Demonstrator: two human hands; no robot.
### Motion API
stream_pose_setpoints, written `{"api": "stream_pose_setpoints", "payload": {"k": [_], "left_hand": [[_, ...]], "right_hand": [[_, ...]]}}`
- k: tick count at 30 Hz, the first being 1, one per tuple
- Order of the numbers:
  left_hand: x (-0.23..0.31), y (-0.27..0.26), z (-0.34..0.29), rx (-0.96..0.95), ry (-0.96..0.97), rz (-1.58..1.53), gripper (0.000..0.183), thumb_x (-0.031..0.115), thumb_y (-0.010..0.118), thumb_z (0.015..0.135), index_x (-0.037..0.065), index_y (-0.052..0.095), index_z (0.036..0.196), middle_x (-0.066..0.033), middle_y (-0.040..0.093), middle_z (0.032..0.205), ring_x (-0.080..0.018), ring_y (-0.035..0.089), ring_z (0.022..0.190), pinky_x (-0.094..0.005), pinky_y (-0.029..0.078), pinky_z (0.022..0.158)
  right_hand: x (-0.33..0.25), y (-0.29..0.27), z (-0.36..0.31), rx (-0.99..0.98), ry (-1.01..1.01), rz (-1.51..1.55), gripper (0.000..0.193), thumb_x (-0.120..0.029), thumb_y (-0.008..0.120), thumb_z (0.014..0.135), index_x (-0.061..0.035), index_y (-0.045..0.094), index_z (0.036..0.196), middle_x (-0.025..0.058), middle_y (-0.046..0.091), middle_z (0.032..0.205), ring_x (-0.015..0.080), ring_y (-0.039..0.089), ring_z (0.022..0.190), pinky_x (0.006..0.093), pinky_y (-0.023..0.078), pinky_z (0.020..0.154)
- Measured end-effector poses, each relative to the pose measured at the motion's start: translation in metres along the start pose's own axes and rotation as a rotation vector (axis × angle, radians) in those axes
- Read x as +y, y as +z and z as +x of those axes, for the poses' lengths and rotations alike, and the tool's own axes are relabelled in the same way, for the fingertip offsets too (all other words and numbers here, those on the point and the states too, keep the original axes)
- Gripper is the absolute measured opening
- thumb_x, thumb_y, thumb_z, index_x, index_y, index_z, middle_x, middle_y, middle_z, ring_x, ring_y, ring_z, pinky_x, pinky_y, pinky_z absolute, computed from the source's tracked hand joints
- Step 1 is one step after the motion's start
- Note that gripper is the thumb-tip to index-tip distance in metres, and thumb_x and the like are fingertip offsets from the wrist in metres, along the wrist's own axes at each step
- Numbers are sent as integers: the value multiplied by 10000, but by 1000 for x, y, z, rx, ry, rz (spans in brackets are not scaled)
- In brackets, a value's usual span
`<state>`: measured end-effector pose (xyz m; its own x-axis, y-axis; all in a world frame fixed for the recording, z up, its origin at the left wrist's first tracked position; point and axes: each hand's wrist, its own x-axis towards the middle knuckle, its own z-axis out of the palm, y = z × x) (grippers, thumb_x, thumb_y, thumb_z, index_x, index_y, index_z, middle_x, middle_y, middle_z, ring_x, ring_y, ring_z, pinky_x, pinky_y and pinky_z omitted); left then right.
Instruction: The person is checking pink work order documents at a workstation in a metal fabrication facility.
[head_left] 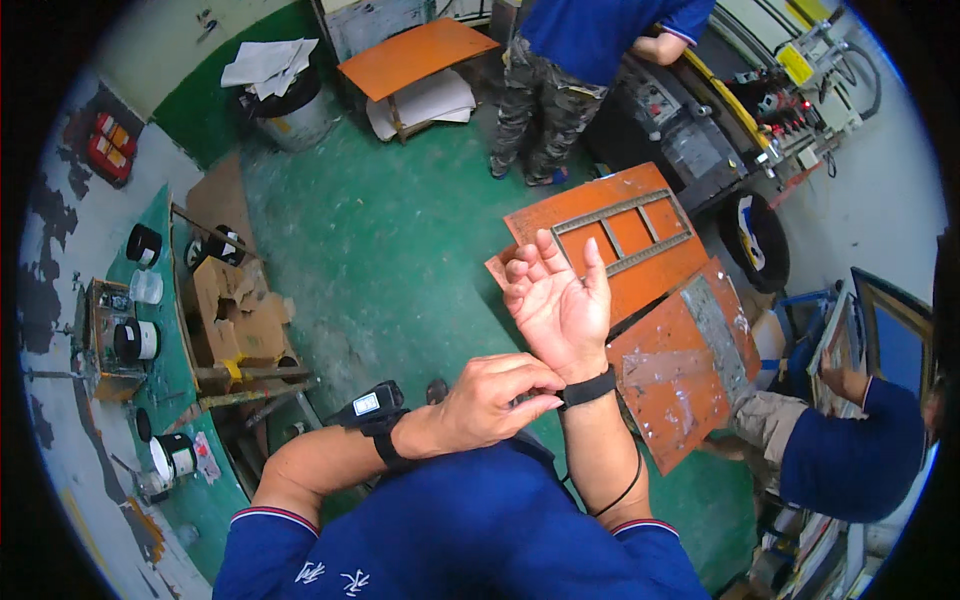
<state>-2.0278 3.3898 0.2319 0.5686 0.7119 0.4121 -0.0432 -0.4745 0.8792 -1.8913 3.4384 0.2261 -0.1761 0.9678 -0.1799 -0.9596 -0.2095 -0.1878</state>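
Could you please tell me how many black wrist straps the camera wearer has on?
2. The left strap is around the left wrist; the right strap is around the right wrist, with the left hand at its edge.

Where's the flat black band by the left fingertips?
In the head view, right of centre: the band circles the wrist below the right hand, beside the left hand.

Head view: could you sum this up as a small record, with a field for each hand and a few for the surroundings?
Left hand: thumb and fingertips at the black wristband; whether they pinch it is unclear
Right hand: open, palm showing, holding nothing
Left wrist: black device with a light screen
Right side: orange boards, metal frame on one
Left side: green table, cardboard box
Others: two people in blue shirts
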Motion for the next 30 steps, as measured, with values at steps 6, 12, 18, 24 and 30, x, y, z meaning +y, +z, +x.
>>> {"api": "stream_pose_setpoints", "payload": {"k": [6, 12, 18, 24, 30], "left_hand": [[4, 7, -10, -20, -401, -319, 145, 41, 694, 789, -9, 628, 908, -44, 628, 769, -99, 601, 678, -240, 492, 598], [3, 8, -7, -56, -741, -698, 146, 70, 664, 836, -8, 598, 939, 2, 598, 781, -56, 565, 689, -209, 476, 578], [-2, 9, -9, -57, -773, -713, 170, 107, 666, 845, -5, 602, 956, -1, 603, 786, -47, 558, 681, -197, 458, 551], [0, 10, -8, -59, -767, -670, 176, 127, 670, 844, 4, 612, 956, -1, 610, 784, -49, 562, 679, -198, 459, 542], [-5, 9, -7, -53, -762, -705, 174, 128, 669, 844, 5, 614, 955, -4, 609, 778, -54, 563, 678, -203, 463, 541]], "right_hand": [[2, 2, -2, -43, -28, 54, 484, -489, 446, 924, -44, 566, 1071, 91, 572, 954, 211, 521, 878, 304, 465, 701], [-1, -3, 2, -42, -73, 12, 526, -531, 408, 921, -52, 574, 1060, 89, 593, 943, 219, 533, 876, 321, 458, 711], [-2, -4, 4, -43, -105, 18, 516, -525, 413, 920, -53, 566, 1063, 89, 586, 941, 218, 520, 864, 320, 452, 714], [-4, 0, 4, -64, -107, 56, 506, -520, 429, 914, -54, 557, 1065, 86, 579, 941, 212, 511, 859, 319, 442, 709], [-5, 1, 6, -91, -118, 40, 476, -485, 468, 909, -43, 558, 1061, 79, 541, 964, 195, 502, 866, 299, 440, 709]]}}
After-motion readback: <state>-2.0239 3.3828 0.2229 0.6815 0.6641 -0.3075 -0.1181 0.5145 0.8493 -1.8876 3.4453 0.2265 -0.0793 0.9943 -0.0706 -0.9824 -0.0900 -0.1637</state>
